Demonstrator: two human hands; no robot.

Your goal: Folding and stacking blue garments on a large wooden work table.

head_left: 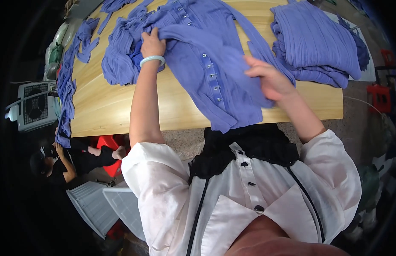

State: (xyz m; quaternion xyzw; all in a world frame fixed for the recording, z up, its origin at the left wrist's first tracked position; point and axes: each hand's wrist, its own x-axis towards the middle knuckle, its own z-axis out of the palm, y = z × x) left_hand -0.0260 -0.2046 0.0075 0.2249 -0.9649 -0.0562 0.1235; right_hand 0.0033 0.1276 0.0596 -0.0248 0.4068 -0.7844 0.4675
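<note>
A periwinkle-blue crinkled blouse lies spread on the table, a strip of metal snap fasteners or eyelets running down its front. My left hand, with a pale bangle on its wrist, is closed on one end of the blouse's sleeve at the upper left. From there the sleeve stretches across the front, blurred by motion. Over its other end is my right hand, slightly blurred, fingers extended and apart. Beside my left hand, more bunched blue garments are heaped.
A folded blue stack sits on the right of the wooden table. Blue pieces hang over the left edge, near a person in black. Below are a red stool and white crates. Another red stool stands at right.
</note>
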